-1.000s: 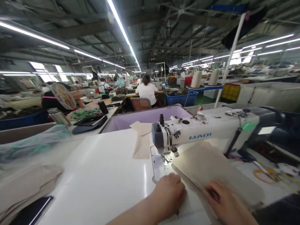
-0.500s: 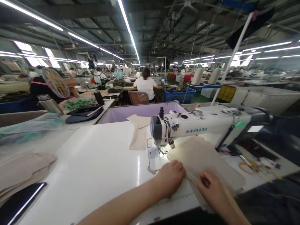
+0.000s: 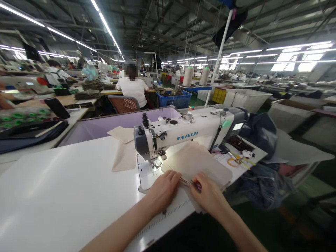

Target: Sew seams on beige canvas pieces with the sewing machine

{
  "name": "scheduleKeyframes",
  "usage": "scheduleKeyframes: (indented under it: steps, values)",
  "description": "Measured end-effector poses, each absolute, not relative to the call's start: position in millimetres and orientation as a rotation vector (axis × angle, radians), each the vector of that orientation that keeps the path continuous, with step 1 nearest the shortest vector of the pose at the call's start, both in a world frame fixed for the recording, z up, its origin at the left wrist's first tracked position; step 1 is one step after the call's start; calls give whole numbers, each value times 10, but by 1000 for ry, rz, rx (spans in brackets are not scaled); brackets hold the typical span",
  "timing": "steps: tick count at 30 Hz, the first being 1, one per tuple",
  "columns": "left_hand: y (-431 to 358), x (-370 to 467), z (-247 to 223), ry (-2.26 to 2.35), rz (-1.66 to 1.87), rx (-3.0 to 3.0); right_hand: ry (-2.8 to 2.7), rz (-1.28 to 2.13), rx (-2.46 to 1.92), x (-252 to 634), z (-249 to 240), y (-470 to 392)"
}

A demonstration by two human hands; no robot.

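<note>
Beige fabric lies on the machine bed to the right of the needle, its near edge between my hands. My left hand is closed on that near edge, just in front of the presser foot. At the table's front edge, my right hand is closed around a small purple-handled tool. A thin metal tip points from it toward my left hand; the tool's exact kind is hard to make out. The white sewing machine stands over the fabric with its lamp lit.
Another beige piece lies left of the machine head. Behind the table is a purple-lined bin. Yellow-handled scissors rest at the right. Thread cones stand behind. A person in white sits ahead, facing away.
The view has turned right, so the machine and both hands appear farther left. My right hand has come closer to my left, and the metal tip now shows between them.
</note>
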State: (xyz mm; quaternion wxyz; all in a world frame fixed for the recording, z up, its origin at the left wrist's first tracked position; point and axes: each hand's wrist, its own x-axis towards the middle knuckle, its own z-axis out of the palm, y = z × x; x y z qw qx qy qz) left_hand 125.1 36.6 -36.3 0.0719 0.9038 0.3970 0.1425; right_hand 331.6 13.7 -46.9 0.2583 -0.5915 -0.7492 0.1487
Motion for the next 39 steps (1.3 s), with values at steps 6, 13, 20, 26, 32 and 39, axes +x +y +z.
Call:
scheduleKeyframes:
  steps: [6, 13, 20, 26, 32, 39]
  values:
    - [419, 1289, -318, 1208, 265, 2765, -1967, 446, -1536, 3340, -486, 156]
    - [449, 1354, -211, 1205, 121, 2870, -1794, 476, -1515, 3362, -572, 216]
    - [545, 1558, -177, 1231, 408, 3127, -1508, 649, -1502, 3406, -589, 218]
    - [520, 1829, -178, 781, 387, 3321, -1069, 882, -1390, 3504, -523, 175]
    - [426, 1593, -121, 785, 640, 3027, -1139, 647, -1289, 3609, -288, 51]
    - [-300, 353, -160, 934, 607, 2857, -1920, 429, -940, 3396, -198, -99]
